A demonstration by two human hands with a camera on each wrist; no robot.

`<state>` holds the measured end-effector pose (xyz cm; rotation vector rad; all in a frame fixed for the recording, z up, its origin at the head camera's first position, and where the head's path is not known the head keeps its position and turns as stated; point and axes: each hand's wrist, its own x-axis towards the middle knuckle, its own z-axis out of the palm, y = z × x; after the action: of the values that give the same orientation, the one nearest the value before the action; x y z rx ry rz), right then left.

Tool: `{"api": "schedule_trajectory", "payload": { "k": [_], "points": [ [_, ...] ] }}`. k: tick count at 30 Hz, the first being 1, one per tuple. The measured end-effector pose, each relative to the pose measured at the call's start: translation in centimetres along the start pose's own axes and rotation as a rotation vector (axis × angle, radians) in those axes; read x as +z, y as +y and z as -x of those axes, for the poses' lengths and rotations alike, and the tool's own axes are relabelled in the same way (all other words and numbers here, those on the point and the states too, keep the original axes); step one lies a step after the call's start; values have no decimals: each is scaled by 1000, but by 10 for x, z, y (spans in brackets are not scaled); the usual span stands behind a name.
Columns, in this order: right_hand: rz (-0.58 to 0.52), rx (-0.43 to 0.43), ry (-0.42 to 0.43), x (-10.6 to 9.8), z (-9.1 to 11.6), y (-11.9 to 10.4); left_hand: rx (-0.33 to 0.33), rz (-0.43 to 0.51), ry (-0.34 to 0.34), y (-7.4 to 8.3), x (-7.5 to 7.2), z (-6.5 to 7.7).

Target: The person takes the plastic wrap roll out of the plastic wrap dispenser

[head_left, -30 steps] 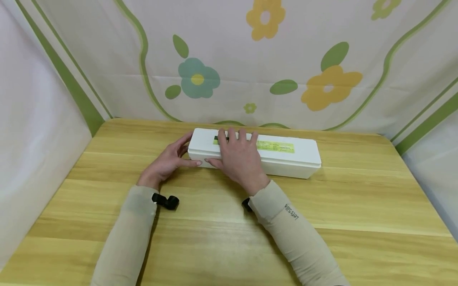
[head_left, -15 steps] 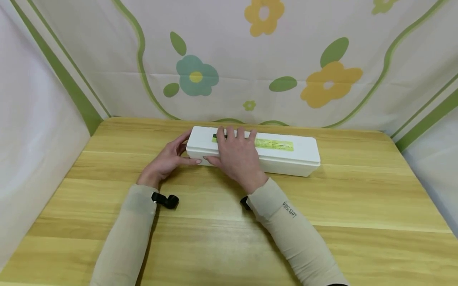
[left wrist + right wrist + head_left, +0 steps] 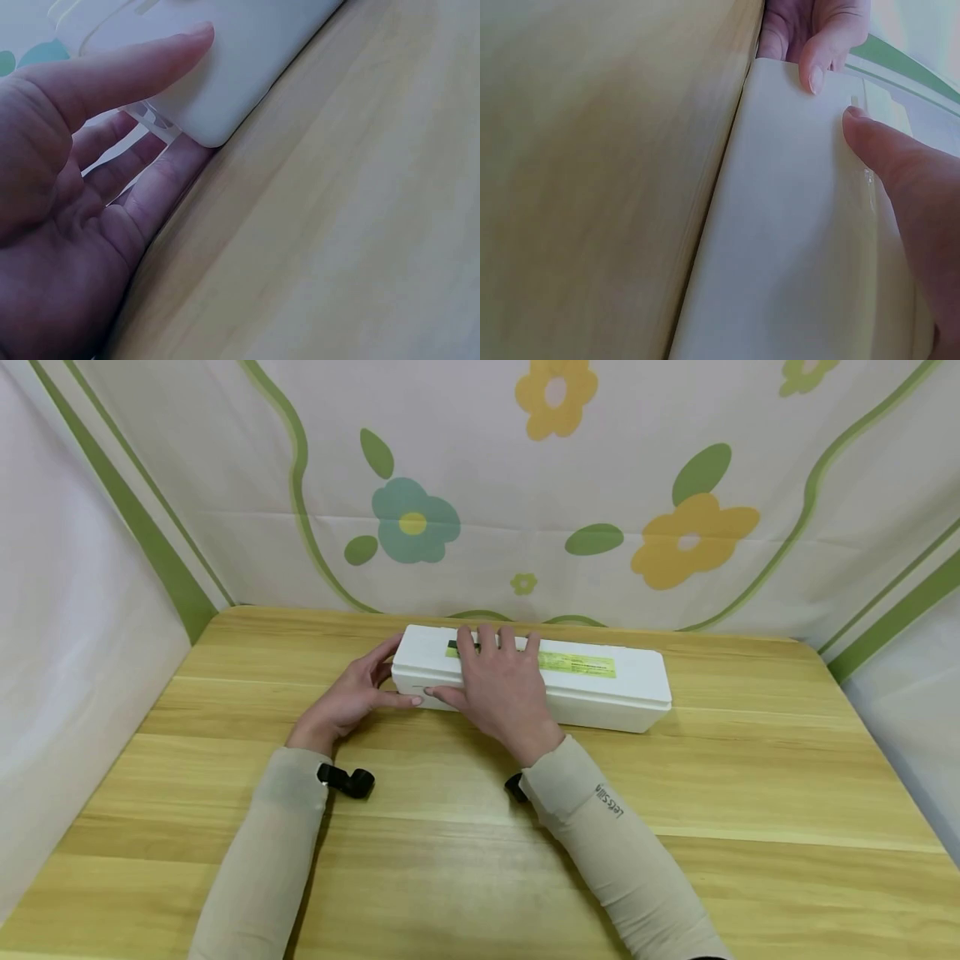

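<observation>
Pale curtain [image 3: 487, 485] hangs behind your work, printed with flowers and leaves; similar cloth at both sides. Your desk [image 3: 465, 868] is light wood-grain, running back to it. Near the desk's far edge sits a long white box [image 3: 592, 710], flat, long side towards you, right end angled slightly nearer. Lid [image 3: 641, 668] on, seam along the front. Beige sleeves [image 3: 258, 860] cover both forearms; dark lettering [image 3: 609, 802] on the right one. Your right hand [image 3: 506, 697] lies across the lid, left of middle — fingers over the top to the far edge, thumb at the front, gripping the box across its width. Your left hand [image 3: 348, 702] holds the left end: thumb on the front face, other fingers reaching round the end, low by the desk. Thumbs near each other, apart. Yellow-green label [image 3: 577, 664] on the lid, partly covered by your right hand. Small black fitting [image 3: 352, 782] at your left cuff — another part-hidden at the right.
</observation>
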<state>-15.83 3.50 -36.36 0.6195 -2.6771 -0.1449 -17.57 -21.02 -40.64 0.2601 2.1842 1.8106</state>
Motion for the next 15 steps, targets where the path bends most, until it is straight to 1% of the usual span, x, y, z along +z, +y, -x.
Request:
{"api": "schedule_trajectory", "payload": {
  "k": [5, 15],
  "points": [
    [-16, 9, -4, -1, 1, 0, -16, 12, -2, 0, 0, -1],
    [-25, 14, 29, 0, 0, 0, -29, 8, -1, 0, -2, 0]
  ]
}}
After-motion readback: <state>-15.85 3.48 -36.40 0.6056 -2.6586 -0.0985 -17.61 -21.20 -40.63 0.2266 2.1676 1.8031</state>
